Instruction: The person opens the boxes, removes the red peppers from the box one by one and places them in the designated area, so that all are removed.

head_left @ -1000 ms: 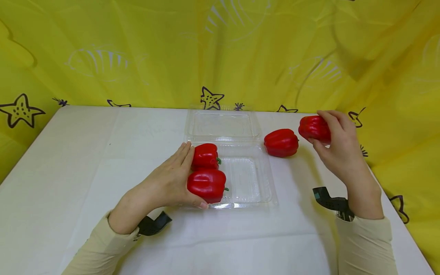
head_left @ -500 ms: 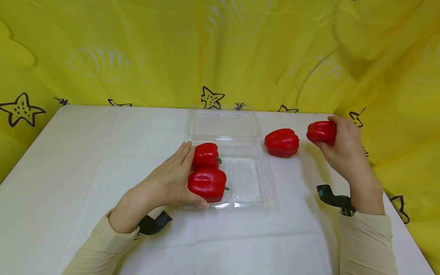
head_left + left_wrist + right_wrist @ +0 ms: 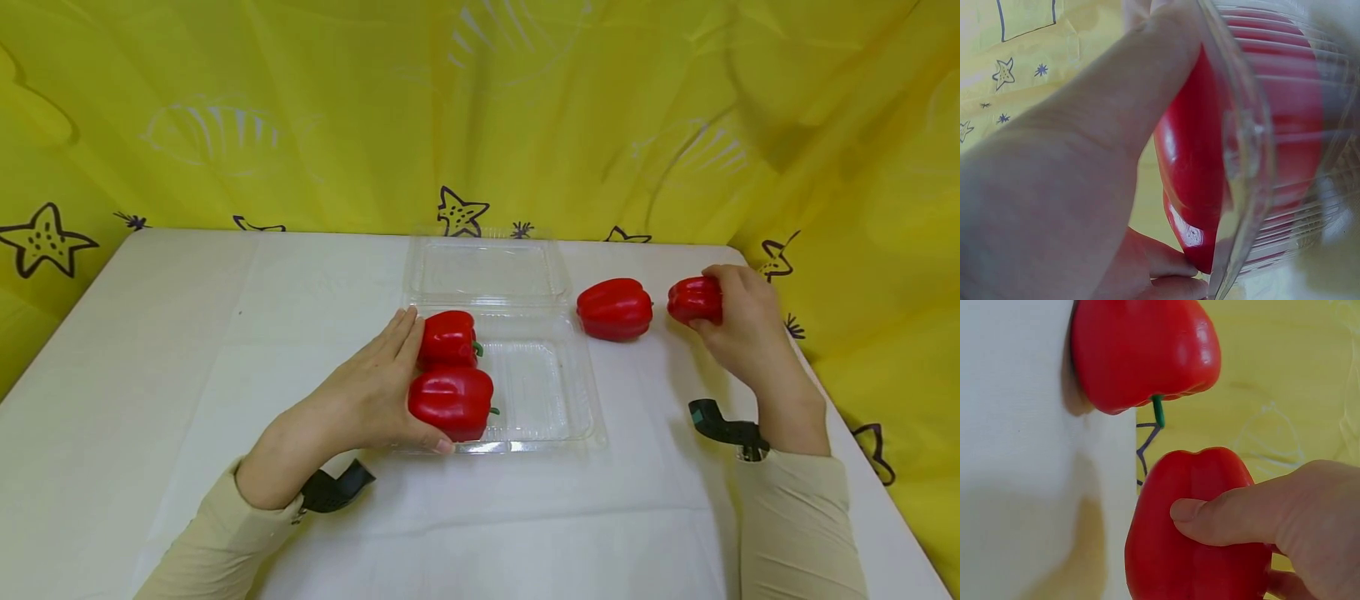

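Note:
In the head view, two red bell peppers with green stems, a rear one (image 3: 448, 339) and a front one (image 3: 452, 404), lie on their sides in the left part of a clear plastic clamshell container (image 3: 581, 400). My left hand (image 3: 367, 392) rests along their left side. Its fingers lie straight beside the rear pepper, and the thumb reaches along the container's front rim. My right hand (image 3: 746, 325) grips another red bell pepper (image 3: 1191, 562) at the right, thumb across its side. A fourth-side neighbour, a loose red bell pepper (image 3: 615, 309), lies on the table between container and right hand.
The container's lid (image 3: 483, 271) lies folded back toward the yellow curtain (image 3: 337, 108) behind the table. White cloth covers the table (image 3: 465, 542). A black wrist camera mount (image 3: 723, 425) sticks out from the right wrist, and another mount (image 3: 337, 486) from the left.
My right hand, with its bell pepper, has moved slightly right and then lower, toward the table. The left hand and the other peppers stay where they were.

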`<state>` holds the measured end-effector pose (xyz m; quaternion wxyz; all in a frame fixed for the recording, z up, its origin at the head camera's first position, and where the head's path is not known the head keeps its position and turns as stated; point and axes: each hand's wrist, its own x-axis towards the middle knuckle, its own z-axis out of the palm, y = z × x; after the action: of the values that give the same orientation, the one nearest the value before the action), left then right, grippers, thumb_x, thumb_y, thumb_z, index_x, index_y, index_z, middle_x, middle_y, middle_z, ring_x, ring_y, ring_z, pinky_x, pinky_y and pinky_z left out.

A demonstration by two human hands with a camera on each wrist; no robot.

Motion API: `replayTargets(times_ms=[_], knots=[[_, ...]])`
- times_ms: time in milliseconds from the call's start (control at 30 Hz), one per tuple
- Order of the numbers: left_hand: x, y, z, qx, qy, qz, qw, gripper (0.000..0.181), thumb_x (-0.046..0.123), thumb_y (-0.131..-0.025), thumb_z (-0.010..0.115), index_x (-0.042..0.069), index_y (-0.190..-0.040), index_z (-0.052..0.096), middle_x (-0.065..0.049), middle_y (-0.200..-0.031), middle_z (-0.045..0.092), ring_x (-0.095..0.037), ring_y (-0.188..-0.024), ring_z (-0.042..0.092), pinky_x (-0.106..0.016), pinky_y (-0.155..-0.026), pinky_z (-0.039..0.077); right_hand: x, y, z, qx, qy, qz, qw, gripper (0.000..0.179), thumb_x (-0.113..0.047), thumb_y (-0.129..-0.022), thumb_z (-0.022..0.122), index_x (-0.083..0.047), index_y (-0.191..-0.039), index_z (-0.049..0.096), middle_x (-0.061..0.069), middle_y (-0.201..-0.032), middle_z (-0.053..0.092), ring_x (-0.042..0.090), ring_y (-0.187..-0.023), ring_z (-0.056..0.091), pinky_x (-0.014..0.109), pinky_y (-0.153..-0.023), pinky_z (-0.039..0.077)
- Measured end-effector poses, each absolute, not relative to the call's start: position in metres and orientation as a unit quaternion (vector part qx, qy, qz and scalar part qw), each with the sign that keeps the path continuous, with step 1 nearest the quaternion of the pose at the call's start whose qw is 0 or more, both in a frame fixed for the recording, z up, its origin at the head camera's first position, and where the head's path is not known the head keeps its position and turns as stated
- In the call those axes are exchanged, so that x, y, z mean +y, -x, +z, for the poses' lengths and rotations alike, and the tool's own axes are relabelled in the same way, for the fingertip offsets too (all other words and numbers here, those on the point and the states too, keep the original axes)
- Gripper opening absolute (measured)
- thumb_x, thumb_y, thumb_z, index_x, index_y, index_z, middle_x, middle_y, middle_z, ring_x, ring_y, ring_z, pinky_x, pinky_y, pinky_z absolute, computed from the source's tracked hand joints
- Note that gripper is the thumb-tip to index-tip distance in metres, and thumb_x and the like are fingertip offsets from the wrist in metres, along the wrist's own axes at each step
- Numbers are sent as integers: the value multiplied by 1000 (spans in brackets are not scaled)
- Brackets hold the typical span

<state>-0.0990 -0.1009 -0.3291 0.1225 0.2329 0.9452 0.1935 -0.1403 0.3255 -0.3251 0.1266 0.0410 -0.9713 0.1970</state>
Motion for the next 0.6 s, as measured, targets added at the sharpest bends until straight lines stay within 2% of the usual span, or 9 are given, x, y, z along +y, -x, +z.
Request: replayTargets(times_ms=[367,600], knots=[[-101,98,-329,945,-230,197,123,138,64,-59,86,-2,-157,15,-18,-166,11,-37,-154,10,-55,-115,36,326,146,-338,-976,-5,211,47,62,12,-81,67,8,-138,43,36,-141,29,53,-127,26,72,-99,40],[-101,98,-328,945,-230,196,122,138,63,-58,86,-2,-157,15,-18,-166,11,-37,-154,10,-56,-113,38,327,148,-342,-977,-34,204,57,63,12,-80,66,8,-140,44,37,-144,30,56,-131,25,72,-104,34]])
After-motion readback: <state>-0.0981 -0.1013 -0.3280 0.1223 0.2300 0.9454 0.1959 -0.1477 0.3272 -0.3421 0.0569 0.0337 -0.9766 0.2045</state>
